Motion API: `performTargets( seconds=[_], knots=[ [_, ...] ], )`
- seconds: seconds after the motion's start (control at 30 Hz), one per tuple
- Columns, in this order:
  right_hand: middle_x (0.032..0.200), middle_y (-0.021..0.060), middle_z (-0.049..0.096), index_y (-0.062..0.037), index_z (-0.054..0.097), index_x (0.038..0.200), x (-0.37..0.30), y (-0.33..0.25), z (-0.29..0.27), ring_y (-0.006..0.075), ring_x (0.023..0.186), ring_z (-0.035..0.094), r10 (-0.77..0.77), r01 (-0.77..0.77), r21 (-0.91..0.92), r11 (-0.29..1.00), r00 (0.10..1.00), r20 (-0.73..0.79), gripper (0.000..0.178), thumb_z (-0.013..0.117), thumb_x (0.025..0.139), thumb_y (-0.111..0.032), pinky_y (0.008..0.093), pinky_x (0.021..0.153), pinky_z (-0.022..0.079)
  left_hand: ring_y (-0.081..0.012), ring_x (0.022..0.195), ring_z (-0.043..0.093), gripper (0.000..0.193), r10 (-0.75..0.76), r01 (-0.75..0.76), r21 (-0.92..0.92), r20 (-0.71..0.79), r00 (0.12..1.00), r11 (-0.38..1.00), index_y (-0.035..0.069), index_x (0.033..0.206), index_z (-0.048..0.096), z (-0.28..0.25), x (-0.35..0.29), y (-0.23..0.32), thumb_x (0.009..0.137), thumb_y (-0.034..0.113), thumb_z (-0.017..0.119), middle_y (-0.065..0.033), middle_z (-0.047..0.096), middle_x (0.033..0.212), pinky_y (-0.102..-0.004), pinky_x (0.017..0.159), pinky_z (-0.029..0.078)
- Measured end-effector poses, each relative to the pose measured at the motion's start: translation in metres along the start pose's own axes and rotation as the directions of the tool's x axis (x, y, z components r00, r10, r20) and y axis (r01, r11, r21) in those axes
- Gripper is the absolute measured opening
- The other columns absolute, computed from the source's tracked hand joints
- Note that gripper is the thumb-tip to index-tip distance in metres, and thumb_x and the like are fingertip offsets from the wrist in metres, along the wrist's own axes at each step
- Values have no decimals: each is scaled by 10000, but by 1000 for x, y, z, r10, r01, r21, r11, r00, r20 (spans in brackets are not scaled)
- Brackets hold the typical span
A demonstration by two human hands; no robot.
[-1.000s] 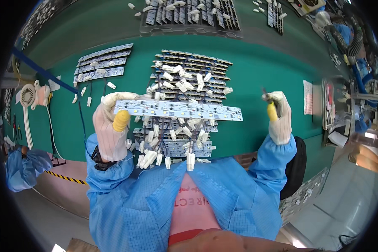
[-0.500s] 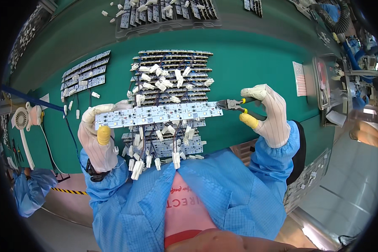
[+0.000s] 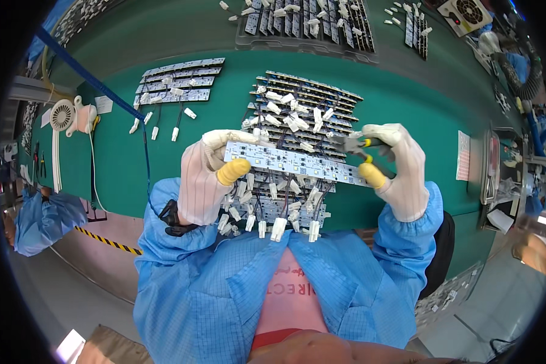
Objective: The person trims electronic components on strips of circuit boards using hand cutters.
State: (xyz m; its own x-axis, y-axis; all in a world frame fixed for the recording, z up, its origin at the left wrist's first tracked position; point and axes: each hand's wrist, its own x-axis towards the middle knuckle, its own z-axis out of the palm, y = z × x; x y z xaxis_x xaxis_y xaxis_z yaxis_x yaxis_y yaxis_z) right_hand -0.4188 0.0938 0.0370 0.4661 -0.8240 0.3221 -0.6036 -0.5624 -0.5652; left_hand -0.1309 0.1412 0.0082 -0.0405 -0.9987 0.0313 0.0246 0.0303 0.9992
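I hold one strip [image 3: 294,164] level above the pile [image 3: 291,158] on the green bench [image 3: 406,91]. Half a second ago my right hand [image 3: 394,173] stood off the strip's right end with the cutters [image 3: 352,144] just reaching it; now that hand has closed in and its yellow-tipped thumb presses the strip's right end, with the cutters gripped in the same fist and their nose lying over the strip's upper edge. My left hand [image 3: 209,176] grips the left end as before, yellow thumb on top.

The pile lies directly under the strip, so I cannot count its boards; the connectors' wires tangle together. I cannot tell whether the cutter blades are open.

Left of the pile lies a second group of four boards [image 3: 176,82]. Beyond the pile, one dark tray [image 3: 309,27] is cut off by the frame's top edge. One small fan [image 3: 64,115] stands far left of the pile.
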Motion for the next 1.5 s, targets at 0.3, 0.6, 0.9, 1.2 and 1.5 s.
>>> performTargets(
  seconds=[0.3, 0.6, 0.9, 1.2, 1.5],
  knots=[
    [890, 57, 580, -82, 588, 1078, 13, -17, 19, 196, 733, 540, -126, 131, -64, 989, 989, 73, 556, 726, 703, -467, 309, 597, 426, -187, 910, 650, 507, 1, 5, -86, 73, 997, 996, -42, 1077, 552, 1, -2, 2, 802, 352, 715, -166, 669, 1000, -285, 772, 519],
    [864, 86, 623, -39, 610, 982, 10, -2, 18, 155, 737, 581, 93, -118, 212, 970, 988, 125, 269, 708, 733, -70, 249, 680, 471, -227, 922, 652, 529, -30, 34, -60, 78, 997, 998, -41, 1073, 545, 4, -3, -3, 805, 385, 708, -192, 664, 1004, -344, 813, 527],
    [1221, 102, 539, -131, 467, 1255, -54, 180, -42, 308, 1100, 537, 685, -639, -739, 214, 637, -353, 591, 701, 781, -396, 466, 852, 452, -300, 930, 650, 488, 121, -123, -169, -22, 992, 978, -39, 1055, 522, -6, 16, -5, 829, 356, 696, -235, 658, 974, -404, 864, 511],
    [1282, 285, 448, 79, 276, 1368, 122, 290, -40, 422, 1198, 430, 441, -637, -561, 529, 771, -460, 1111, 772, 620, -576, 452, 991, 391, -296, 906, 658, 361, 92, -102, -123, -84, 992, 987, -16, 1019, 519, -15, 29, -17, 866, 278, 662, -233, 663, 918, -435, 892, 500],
    [1283, 157, 470, -178, 515, 1240, 219, 358, -2, 392, 1054, 585, 536, -683, -529, 504, 727, -429, 650, 733, 718, -497, 490, 857, 492, -300, 868, 666, 482, 49, -63, -130, -109, 993, 989, 2, 1004, 514, -17, 27, -26, 838, 430, 662, -227, 663, 886, -469, 880, 495]
  ],
)
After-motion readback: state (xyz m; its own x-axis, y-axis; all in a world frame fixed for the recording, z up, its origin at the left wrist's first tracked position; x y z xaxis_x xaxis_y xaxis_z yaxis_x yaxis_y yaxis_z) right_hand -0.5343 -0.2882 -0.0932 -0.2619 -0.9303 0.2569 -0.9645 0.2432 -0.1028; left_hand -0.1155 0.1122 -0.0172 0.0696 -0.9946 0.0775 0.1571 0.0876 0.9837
